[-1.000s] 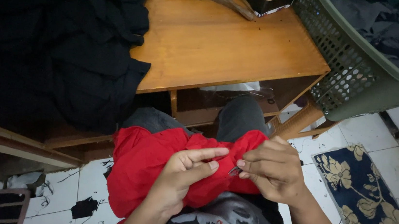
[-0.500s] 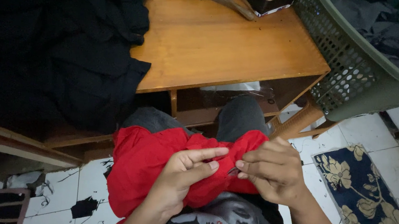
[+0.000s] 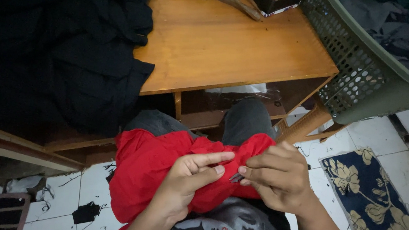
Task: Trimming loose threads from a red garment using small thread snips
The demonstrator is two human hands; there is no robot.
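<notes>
Red cloth (image 3: 159, 165) bunched on lap, near centre. Left hand (image 3: 186, 178) pinches a fold of it, fingers half curled. Right hand (image 3: 278, 179) pinches a small dark tool (image 3: 236, 177) at the fabric edge, looks like thread work, kind unclear. Seems mid-way; how much is finished can't be told. Far: wooden table (image 3: 231, 47) with black garments (image 3: 56, 41) on left, green basket (image 3: 368, 71) right, floral mat (image 3: 381, 202) on floor. Nothing blocks the hands
</notes>
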